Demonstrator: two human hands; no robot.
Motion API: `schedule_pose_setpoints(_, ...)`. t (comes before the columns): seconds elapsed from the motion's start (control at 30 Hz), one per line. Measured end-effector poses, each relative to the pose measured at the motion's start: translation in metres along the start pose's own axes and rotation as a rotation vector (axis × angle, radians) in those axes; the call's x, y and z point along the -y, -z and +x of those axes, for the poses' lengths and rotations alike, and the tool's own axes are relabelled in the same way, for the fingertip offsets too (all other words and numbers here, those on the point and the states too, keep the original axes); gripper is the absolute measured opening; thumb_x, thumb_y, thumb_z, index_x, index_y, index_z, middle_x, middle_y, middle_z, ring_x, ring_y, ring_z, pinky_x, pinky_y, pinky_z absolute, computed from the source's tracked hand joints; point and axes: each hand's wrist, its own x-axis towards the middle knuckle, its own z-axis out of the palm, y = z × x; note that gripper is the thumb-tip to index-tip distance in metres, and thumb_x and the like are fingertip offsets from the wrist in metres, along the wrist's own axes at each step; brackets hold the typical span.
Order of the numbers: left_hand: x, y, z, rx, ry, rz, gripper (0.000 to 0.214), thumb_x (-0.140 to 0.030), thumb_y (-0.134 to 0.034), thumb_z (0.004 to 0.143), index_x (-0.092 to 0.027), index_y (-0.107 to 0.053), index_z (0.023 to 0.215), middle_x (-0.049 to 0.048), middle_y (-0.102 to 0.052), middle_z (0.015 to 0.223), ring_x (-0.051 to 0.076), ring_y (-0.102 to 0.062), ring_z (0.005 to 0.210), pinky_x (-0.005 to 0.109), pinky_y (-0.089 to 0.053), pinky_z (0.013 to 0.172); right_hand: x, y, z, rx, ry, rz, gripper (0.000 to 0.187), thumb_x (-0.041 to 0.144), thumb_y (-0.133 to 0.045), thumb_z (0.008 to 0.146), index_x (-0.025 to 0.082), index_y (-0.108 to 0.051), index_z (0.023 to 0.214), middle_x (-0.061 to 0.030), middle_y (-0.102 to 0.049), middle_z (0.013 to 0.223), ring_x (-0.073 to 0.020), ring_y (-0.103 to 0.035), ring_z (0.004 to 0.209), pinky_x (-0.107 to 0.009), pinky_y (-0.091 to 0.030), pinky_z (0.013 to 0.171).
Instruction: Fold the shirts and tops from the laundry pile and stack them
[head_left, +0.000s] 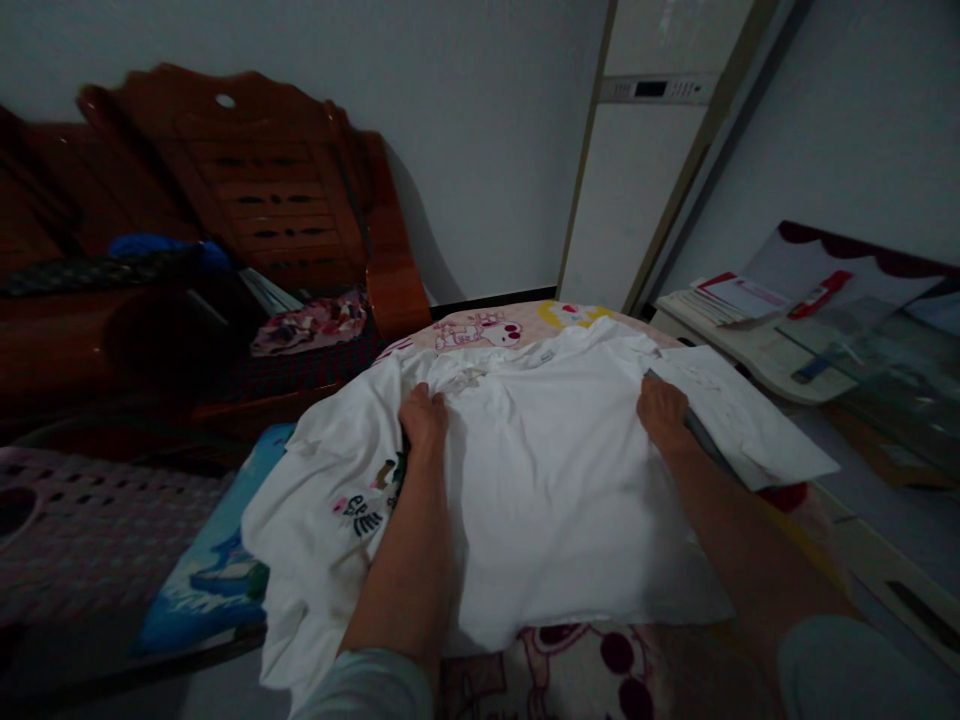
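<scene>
A white T-shirt [555,480] lies spread in front of me, its collar with a small label at the far side. My left hand [426,415] is closed on the cloth near the left shoulder. Beside that hand, on the left, bunched white fabric with a printed pink, black and green motif [364,510] hangs over the edge. My right hand [663,408] is closed on the right side of the T-shirt, by the sleeve. A dark grey strip [709,440] runs from under this hand along the white cloth; what it belongs to is unclear. Most fingertips are hidden.
Beneath lies a pink patterned cover [480,328]. A carved wooden bench [262,190] holding clothes stands at the left, near a blue printed cushion [217,560]. A tall white cabinet unit [637,190] stands behind. On the right, a side table [780,370] carries papers.
</scene>
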Motion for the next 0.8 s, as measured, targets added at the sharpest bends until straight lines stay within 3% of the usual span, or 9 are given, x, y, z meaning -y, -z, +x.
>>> schedule_pose_setpoints(0.17, 0.001, -0.001, -0.001, 0.009, 0.03, -0.033, 0.03, -0.025, -0.053, 0.089, -0.013, -0.063, 0.114, 0.0145, -0.07, 0.105, 0.028, -0.065, 0.104, 0.038, -0.048, 0.091, 0.013, 0.0, -0.009, -0.128, 0.021, 0.052, 0.039, 0.014, -0.039, 0.092, 0.002, -0.061, 0.121, -0.0297, -0.063, 0.115, -0.0395, -0.058, 0.112, -0.05, -0.045, 0.089)
schedule_pose_setpoints(0.3, -0.001, 0.0, -0.003, -0.054, 0.043, -0.073, 0.031, -0.019, -0.05, 0.089, -0.009, -0.061, 0.116, 0.0164, -0.069, 0.102, 0.029, -0.065, 0.103, 0.039, -0.048, 0.091, 0.032, -0.017, -0.021, -0.174, 0.335, 0.092, 0.042, 0.027, -0.043, 0.095, 0.014, -0.055, 0.134, -0.0193, -0.053, 0.14, -0.0342, -0.048, 0.128, -0.051, -0.037, 0.106)
schedule_pose_setpoints(0.37, 0.0, 0.0, -0.002, -0.108, 0.052, -0.096, 0.034, -0.016, -0.047, 0.089, -0.008, -0.058, 0.12, 0.0161, -0.068, 0.104, 0.028, -0.065, 0.103, 0.038, -0.047, 0.092, 0.034, -0.03, -0.028, -0.142, 0.398, 0.095, 0.043, 0.032, -0.043, 0.096, 0.018, -0.054, 0.135, -0.0153, -0.052, 0.143, -0.0317, -0.047, 0.131, -0.049, -0.036, 0.108)
schedule_pose_setpoints(0.47, 0.004, -0.003, -0.001, -0.137, 0.055, -0.127, 0.034, -0.014, -0.047, 0.086, -0.01, -0.059, 0.117, 0.0143, -0.068, 0.103, 0.028, -0.064, 0.103, 0.038, -0.047, 0.092, 0.026, -0.042, -0.034, -0.112, 0.369, 0.109, 0.041, 0.031, -0.042, 0.097, 0.02, -0.056, 0.133, -0.0136, -0.055, 0.141, -0.0294, -0.049, 0.13, -0.048, -0.038, 0.107)
schedule_pose_setpoints(0.6, 0.008, -0.008, 0.001, -0.11, 0.021, -0.113, 0.029, -0.016, -0.049, 0.084, -0.01, -0.062, 0.109, 0.0151, -0.067, 0.102, 0.031, -0.062, 0.104, 0.041, -0.047, 0.092, 0.001, -0.032, -0.045, -0.091, 0.33, 0.104, 0.035, 0.022, -0.045, 0.092, 0.016, -0.063, 0.121, -0.0142, -0.065, 0.127, -0.0241, -0.057, 0.12, -0.038, -0.042, 0.103)
schedule_pose_setpoints(0.8, 0.006, -0.004, 0.001, 0.014, 0.01, -0.122, 0.039, -0.03, -0.062, 0.08, -0.009, -0.059, 0.113, 0.0153, -0.067, 0.104, 0.03, -0.063, 0.108, 0.04, -0.048, 0.096, -0.059, -0.012, -0.1, -0.248, 0.067, -0.038, 0.026, 0.023, -0.052, 0.086, 0.012, -0.068, 0.104, -0.0151, -0.07, 0.092, -0.0253, -0.064, 0.089, -0.037, -0.048, 0.083)
